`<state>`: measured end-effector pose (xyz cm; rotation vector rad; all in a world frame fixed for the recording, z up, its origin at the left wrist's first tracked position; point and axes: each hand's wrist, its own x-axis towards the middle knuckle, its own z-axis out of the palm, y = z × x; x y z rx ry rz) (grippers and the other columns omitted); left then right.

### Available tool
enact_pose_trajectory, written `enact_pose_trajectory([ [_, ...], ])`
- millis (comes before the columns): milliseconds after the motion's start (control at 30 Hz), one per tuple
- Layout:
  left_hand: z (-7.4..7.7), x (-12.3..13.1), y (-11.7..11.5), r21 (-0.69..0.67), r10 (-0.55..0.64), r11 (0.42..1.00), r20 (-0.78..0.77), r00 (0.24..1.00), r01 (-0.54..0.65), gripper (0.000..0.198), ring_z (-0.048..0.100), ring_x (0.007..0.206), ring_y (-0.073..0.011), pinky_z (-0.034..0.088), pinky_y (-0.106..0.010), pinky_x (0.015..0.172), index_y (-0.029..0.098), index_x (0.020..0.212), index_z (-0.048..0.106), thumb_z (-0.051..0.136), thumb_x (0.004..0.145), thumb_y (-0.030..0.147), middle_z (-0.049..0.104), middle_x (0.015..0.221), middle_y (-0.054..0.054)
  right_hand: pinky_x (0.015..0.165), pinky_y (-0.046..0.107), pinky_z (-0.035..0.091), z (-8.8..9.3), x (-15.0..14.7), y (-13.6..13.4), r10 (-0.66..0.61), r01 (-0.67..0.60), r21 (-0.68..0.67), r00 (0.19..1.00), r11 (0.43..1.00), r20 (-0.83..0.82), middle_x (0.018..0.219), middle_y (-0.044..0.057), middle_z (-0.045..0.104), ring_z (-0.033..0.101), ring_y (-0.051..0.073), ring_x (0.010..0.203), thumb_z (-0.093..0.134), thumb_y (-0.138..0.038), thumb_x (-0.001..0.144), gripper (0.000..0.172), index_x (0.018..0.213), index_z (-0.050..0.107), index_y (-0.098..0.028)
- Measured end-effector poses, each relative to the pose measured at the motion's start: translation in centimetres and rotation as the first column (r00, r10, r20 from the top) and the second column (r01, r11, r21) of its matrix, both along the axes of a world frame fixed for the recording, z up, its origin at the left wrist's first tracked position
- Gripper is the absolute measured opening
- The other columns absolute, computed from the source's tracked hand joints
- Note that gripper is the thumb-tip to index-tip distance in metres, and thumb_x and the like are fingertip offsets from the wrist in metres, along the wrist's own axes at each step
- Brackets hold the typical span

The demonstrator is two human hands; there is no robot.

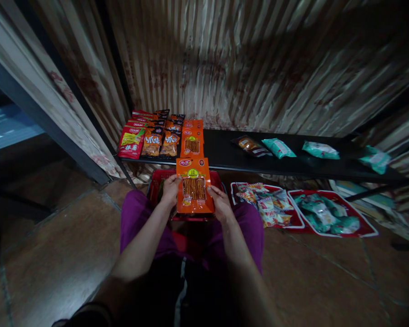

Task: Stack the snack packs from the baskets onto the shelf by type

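Note:
Between my two hands is an orange snack packet (195, 188) with a clear window showing brown sticks. My left hand (171, 191) grips its left edge, and my right hand (220, 200) grips its right edge. The packet is held over a red basket (157, 175) that stands between my knees; most of the basket's contents are hidden. Just beyond, matching orange packets (192, 141) stand in a row on the black shelf (221, 152). Left of them are black-and-orange snack bags (171, 143) and red snack bags (131, 141).
On the shelf's right part lie a dark packet (250, 146) and several teal packets (278, 148). Below stand a red basket of mixed snack bags (266, 210) and another of teal packets (322, 215). A pleated curtain (225, 68) hangs behind; a dark post (85, 95) rises at left.

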<state>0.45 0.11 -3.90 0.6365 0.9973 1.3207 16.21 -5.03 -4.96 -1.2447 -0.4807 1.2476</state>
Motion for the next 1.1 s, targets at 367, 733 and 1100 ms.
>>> enact_pose_trajectory([
  [367, 1.4, 0.4, 2.9, 0.026, 0.014, 1.000, 0.036, 0.999, -0.015, 0.026, 0.062, 0.063, -0.0148, 0.047, -0.026, 0.063, 0.014, 0.079, 0.065, 0.073, 0.059, 0.030, 0.069, 0.071, -0.003, 0.058, 0.027, 0.052, 2.0, -0.4, -1.2, 0.260, -0.246, 0.150, 0.962, 0.958, -0.083, 0.085, -0.001, 0.072, 0.065, 0.016, 0.068, 0.080, -0.031, 0.058, 0.039, 0.094, 0.067, -0.025],
  [733, 1.8, 0.0, -1.2, 0.055, -0.268, 0.963, 0.132, 0.954, 0.263, 0.043, 0.066, 0.077, -0.0179, 0.050, -0.028, 0.073, 0.016, 0.097, 0.064, 0.069, 0.054, 0.014, 0.070, 0.082, -0.003, 0.061, 0.028, 0.052, 0.9, -0.3, -0.9, 0.140, -0.120, 0.206, 0.986, 0.971, -0.086, 0.091, -0.002, 0.071, 0.064, 0.016, 0.070, 0.076, -0.026, 0.059, 0.042, 0.100, 0.066, -0.027],
  [1100, 2.0, -0.3, -2.7, 0.092, -0.308, 0.951, 0.183, 0.934, 0.295, 0.056, 0.065, 0.083, -0.0171, 0.049, -0.029, 0.080, 0.017, 0.102, 0.061, 0.067, 0.048, 0.005, 0.068, 0.087, -0.002, 0.075, 0.032, 0.052, 1.5, -0.8, -0.9, 0.144, -0.125, 0.207, 0.986, 0.970, -0.083, 0.091, -0.002, 0.071, 0.065, 0.018, 0.081, 0.073, -0.021, 0.057, 0.040, 0.096, 0.067, -0.027],
])
